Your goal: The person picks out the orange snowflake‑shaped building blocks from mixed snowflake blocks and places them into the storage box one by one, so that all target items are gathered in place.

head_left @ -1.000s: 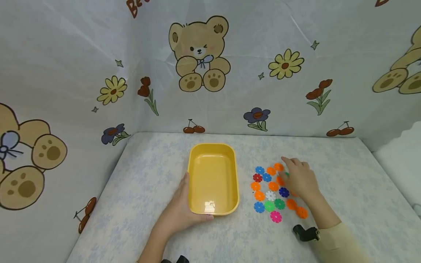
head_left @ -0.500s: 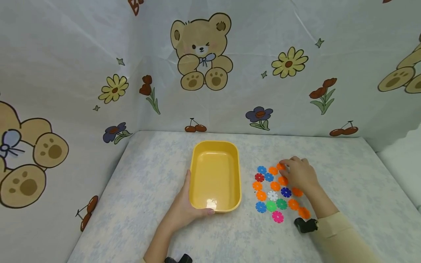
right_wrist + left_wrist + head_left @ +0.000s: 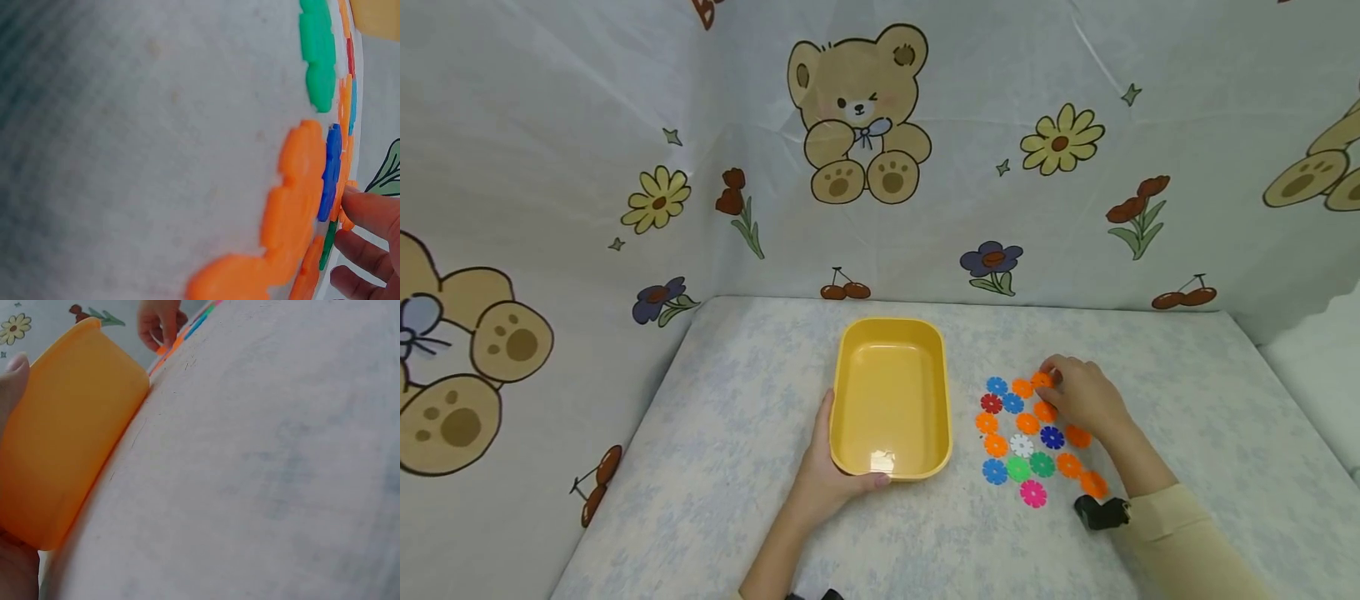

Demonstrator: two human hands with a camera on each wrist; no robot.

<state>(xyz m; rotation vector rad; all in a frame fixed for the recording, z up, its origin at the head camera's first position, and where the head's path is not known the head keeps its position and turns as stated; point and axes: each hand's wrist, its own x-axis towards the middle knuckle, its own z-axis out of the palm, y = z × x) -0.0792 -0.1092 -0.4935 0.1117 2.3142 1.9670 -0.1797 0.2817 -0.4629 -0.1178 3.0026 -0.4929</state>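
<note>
Pinching an orange snowflake disc (image 3: 1042,380) at the cluster's far edge, the right hand (image 3: 1078,398) curls; the left hand (image 3: 829,482) grips the yellow tray (image 3: 891,398) at its near corner.

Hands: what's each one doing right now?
Left hand: grips the yellow rectangular plastic tray.
Right hand: pinches an orange plastic snowflake disc.

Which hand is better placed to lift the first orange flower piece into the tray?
Probably the right hand: its fingertips already touch the orange flower piece, while the left hand holds the yellow tray steady.
</note>
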